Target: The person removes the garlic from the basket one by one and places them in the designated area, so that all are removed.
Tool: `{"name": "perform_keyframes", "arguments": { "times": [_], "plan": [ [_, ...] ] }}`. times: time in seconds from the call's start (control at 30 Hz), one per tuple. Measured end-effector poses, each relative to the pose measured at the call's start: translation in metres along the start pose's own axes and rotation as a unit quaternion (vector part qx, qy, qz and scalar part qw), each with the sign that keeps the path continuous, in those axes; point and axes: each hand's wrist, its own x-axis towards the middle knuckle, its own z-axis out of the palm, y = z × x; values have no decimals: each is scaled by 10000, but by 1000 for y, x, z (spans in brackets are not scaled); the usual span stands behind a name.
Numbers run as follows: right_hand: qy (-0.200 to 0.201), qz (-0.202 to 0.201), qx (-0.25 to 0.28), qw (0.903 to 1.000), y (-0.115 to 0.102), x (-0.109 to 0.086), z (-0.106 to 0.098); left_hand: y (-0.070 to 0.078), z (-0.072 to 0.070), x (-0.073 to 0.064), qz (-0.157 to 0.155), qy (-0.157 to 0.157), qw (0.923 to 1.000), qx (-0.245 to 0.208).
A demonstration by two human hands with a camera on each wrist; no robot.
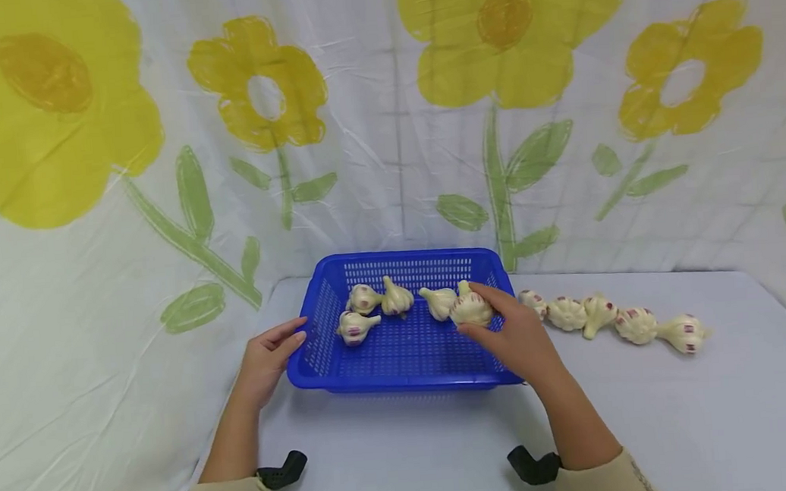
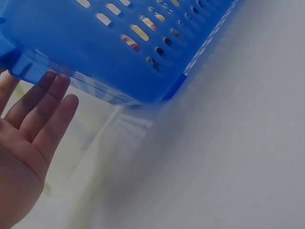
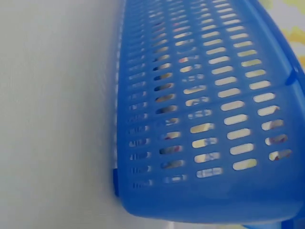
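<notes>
My right hand pinches a garlic bulb at the blue basket, right of frame centre: probably light, stiff, best gripped round the belly; left hand, fingers loose, touches basket.

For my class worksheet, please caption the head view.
Right hand gripping a garlic bulb at a blue basket, left hand at its rim, other bulbs alongside.
</notes>
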Motion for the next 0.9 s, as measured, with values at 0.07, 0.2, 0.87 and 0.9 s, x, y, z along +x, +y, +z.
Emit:
{"name": "perform_keyframes", "arguments": {
  "times": [0.07,0.2,0.87,0.9],
  "plan": [
    [167,119,204,9996,2,-5,-5,-2,2,2,77,14,9999,-152],
    [470,343,747,9955,5,-13,-14,-5,6,4,101,84,9994,-316],
    [1076,1764,801,9751,44,-21,-73,-4,5,-2,-29,460,9963,-720],
    [942,1904,754,9743,48,-23,-77,-4,5,-2,-28,470,9962,-731]
  ]
}}
